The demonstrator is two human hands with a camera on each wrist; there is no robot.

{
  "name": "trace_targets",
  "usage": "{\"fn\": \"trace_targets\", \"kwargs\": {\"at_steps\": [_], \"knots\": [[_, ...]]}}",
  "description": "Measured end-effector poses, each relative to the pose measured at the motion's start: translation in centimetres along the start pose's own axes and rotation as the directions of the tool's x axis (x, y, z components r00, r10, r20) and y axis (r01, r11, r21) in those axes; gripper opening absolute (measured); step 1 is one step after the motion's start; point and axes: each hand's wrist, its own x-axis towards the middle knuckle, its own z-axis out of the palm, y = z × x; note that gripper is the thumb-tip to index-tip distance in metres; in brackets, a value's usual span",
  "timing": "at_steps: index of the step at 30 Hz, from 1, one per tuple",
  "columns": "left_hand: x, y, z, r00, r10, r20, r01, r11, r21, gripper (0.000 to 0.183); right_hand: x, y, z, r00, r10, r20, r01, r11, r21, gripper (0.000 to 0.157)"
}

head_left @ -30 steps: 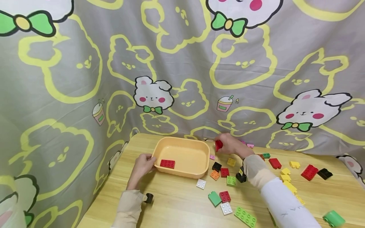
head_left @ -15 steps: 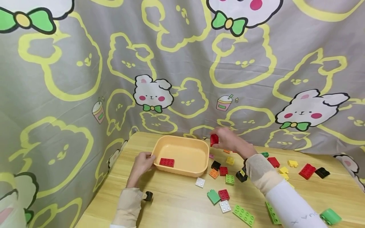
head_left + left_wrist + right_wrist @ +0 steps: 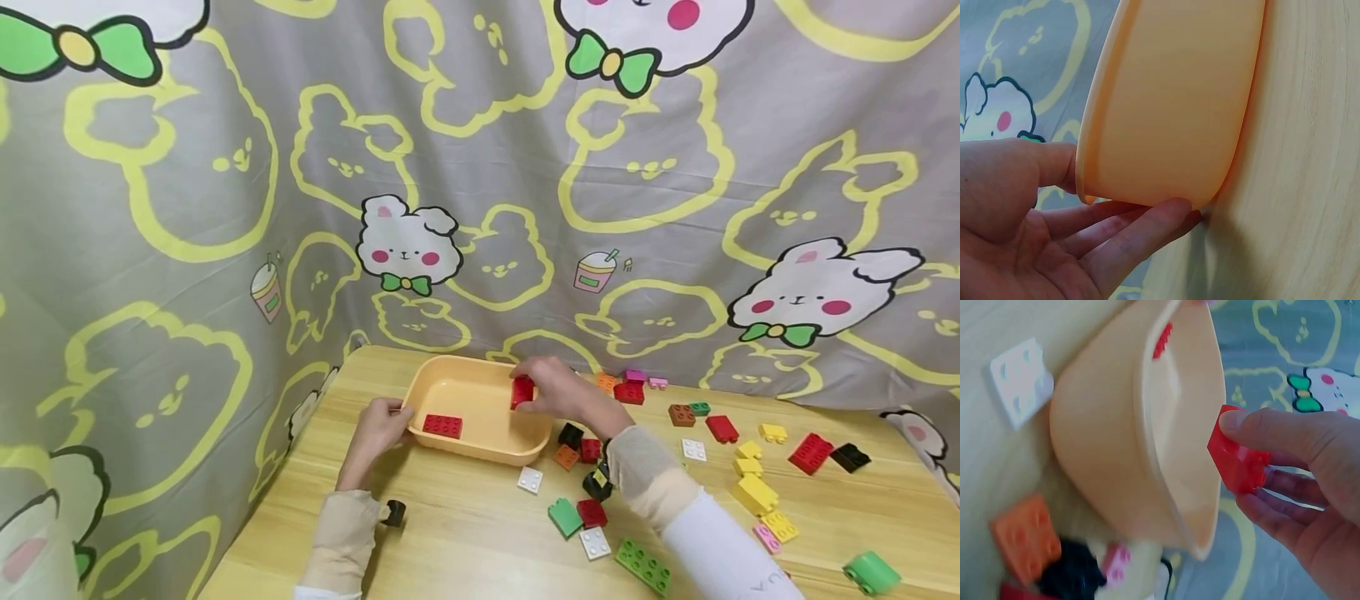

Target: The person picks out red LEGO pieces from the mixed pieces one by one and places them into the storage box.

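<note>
My left hand [image 3: 377,432] grips the left end of a light orange plastic tub [image 3: 472,454], thumb over the rim and fingers against the outer wall in the left wrist view. One red toy building brick [image 3: 442,426], studs up, lies inside near the tub's front left. Over the tub's right end, my right hand [image 3: 561,392] holds another red building brick [image 3: 522,393]. The right wrist view shows this brick [image 3: 1235,453] pinched between thumb and fingers, its studs turned toward the palm.
Loose bricks lie right of the tub, among them a white brick [image 3: 529,480], a green brick [image 3: 565,518] and a long lime brick [image 3: 642,567]. Several yellow bricks [image 3: 753,493] form a line farther right. A patterned curtain [image 3: 480,167] hangs behind the wooden table [image 3: 450,533].
My right hand has carried the red brick leftward from beyond the tub's right side to above its right end. The left hand keeps its grip on the tub.
</note>
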Motion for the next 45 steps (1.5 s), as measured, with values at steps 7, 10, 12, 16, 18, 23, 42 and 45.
{"fn": "trace_targets", "kwargs": {"at_steps": [7,10,12,16,18,23,42,45], "knots": [[0.1,0.1,0.2,1.0,-0.009,-0.003,0.009,1.0,0.007,0.035,1.4,-2.0,2.3,0.999,-0.01,0.052,0.011,1.0,-0.014,0.044],[0.1,0.1,0.1,1.0,-0.012,0.006,0.012,1.0,0.008,0.036,1.8,-2.6,3.4,0.998,-0.025,0.054,0.027,0.999,-0.031,0.043],[0.1,0.3,0.0,1.0,-0.012,0.012,0.012,1.0,0.009,0.036,2.0,-2.9,3.9,0.998,-0.031,0.053,0.033,0.999,-0.021,0.043],[0.1,0.4,-0.1,1.0,-0.009,0.02,0.009,1.0,0.007,0.036,2.7,-3.3,4.8,0.996,-0.015,0.084,0.016,1.0,-0.016,0.038],[0.1,0.5,-0.1,1.0,-0.013,0.018,0.013,1.0,0.002,0.036,3.1,-3.5,5.2,0.994,0.002,0.113,0.0,1.0,-0.019,0.033],[0.1,0.4,-0.3,1.0,-0.008,0.02,0.008,1.0,-0.007,0.036,4.0,-3.7,6.3,0.984,0.063,0.165,-0.061,0.998,-0.015,0.025],[0.0,0.3,-0.2,1.0,-0.006,0.021,0.006,1.0,-0.011,0.036,4.9,-4.5,8.0,0.983,0.073,0.171,-0.068,0.997,-0.034,0.013],[0.0,0.3,-0.2,1.0,-0.01,0.01,0.01,1.0,-0.014,0.036,4.8,-4.5,7.9,0.982,0.076,0.173,-0.073,0.997,-0.02,0.014]]}}
